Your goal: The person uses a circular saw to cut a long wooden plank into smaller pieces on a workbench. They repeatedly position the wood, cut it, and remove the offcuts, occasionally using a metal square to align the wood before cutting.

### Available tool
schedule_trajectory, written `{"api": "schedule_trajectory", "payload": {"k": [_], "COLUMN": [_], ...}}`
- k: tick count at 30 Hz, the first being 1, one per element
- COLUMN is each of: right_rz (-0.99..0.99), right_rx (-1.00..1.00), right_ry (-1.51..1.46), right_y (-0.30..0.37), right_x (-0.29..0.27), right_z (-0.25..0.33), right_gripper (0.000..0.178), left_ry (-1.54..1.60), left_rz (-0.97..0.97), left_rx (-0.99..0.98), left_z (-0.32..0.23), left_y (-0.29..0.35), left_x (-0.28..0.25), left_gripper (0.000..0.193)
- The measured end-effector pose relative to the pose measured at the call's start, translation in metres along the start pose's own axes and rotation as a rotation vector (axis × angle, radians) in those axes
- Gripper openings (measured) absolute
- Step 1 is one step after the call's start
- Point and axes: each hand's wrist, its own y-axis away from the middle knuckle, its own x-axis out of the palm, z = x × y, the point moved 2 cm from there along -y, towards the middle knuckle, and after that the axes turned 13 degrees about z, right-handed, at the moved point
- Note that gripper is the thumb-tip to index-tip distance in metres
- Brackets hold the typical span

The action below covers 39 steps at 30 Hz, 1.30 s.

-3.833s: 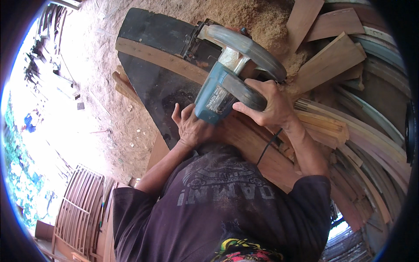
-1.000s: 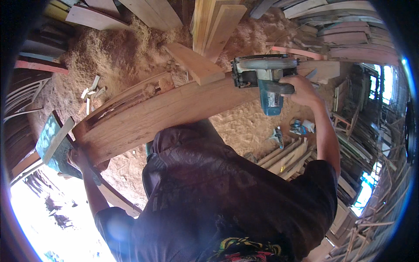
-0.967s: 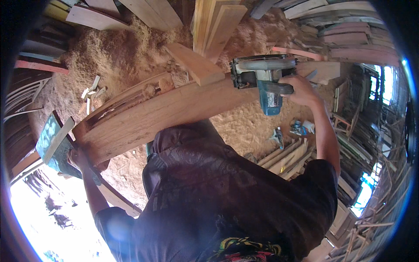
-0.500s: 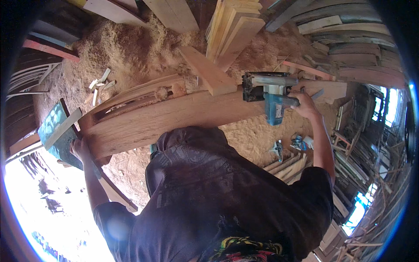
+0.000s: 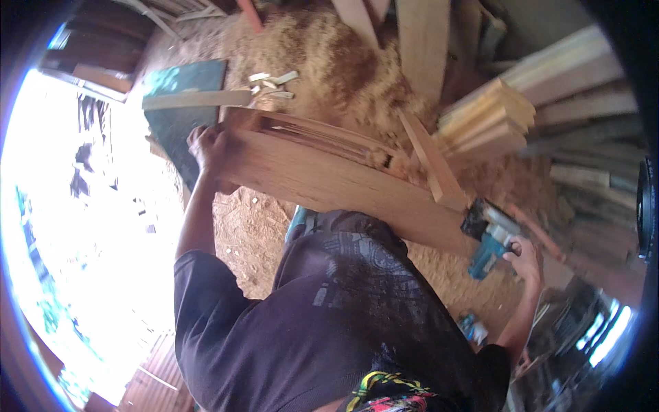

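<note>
Left hand (image 5: pixel 206 146) at end of plank (image 5: pixel 343 185), grip unclear; right hand (image 5: pixel 528 259), well apart, clamped on circular saw (image 5: pixel 488 255). Sawdust (image 5: pixel 326 65) covers floor (image 5: pixel 255 237); timber (image 5: pixel 489 118) stacked right.

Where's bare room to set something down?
Midway along the long brown wooden plank, between the left hand and the teal handheld power saw in the right hand. Crowded: its far edge, beside tan sawdust clumps and a slanting brown wooden board.

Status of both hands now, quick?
Left hand: at the left end of the wooden plank; grip unclear.
Right hand: closed, holding the circular saw.
</note>
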Motion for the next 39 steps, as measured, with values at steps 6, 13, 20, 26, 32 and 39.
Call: {"api": "schedule_trajectory", "payload": {"k": [6,13,20,26,32,39], "right_rz": [-0.312,-0.244,-0.072,-0.143,0.400,0.335], "right_rx": [-0.484,-1.095,-0.989,-1.001,-0.695,-0.773], "right_ry": [-0.255,-0.170,0.099,0.110,-0.273,-0.738], "right_y": [-0.068,-0.210,-0.215,-0.211,-0.165,-0.107], "right_x": [-0.045,-0.005,0.051,0.058,0.062,0.097], "right_z": [0.200,0.550,0.700,0.690,0.651,0.575], "right_gripper": [0.026,0.045,0.073,0.069,0.057,0.031], "left_ry": [0.159,0.320,1.083,1.975,2.677,2.477], "left_rz": [-0.121,-0.274,-0.003,0.438,-0.649,-0.856], "left_rx": [0.008,0.018,0.085,-0.656,-0.720,-0.566], "left_z": [-0.023,-0.024,-0.030,0.017,0.055,0.142], "left_y": [-0.002,0.005,0.080,0.248,0.230,0.200], "left_x": [0.013,0.013,-0.003,0.043,0.056,0.094], "left_gripper": [0.020,0.021,0.036,0.047,0.057,0.054]}}
